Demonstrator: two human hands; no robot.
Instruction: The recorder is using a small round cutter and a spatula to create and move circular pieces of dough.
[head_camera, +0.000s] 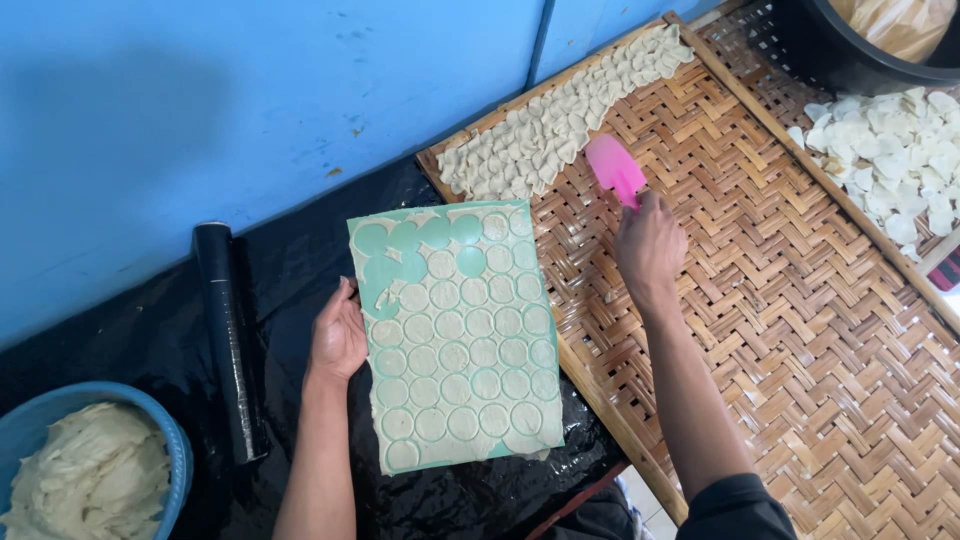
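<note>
Step in hand looks like moving cut dough rounds off the green mat (452, 340) onto the woven tray (760, 300). Left hand (338, 335) presses flat on the mat's left edge, fingers spread. Right hand (650, 245) grips the pink spatula (615, 168) over the tray, near the far row of rounds (560, 120). Next move likely needs the blade slid under a round without tearing it. Blue bowl (95, 465) and black tub (860, 45) are cut off; the spatula handle is hidden in the fist.

The board (455, 340) lies between the roller (230, 340) and the woven tray (760, 330).
</note>
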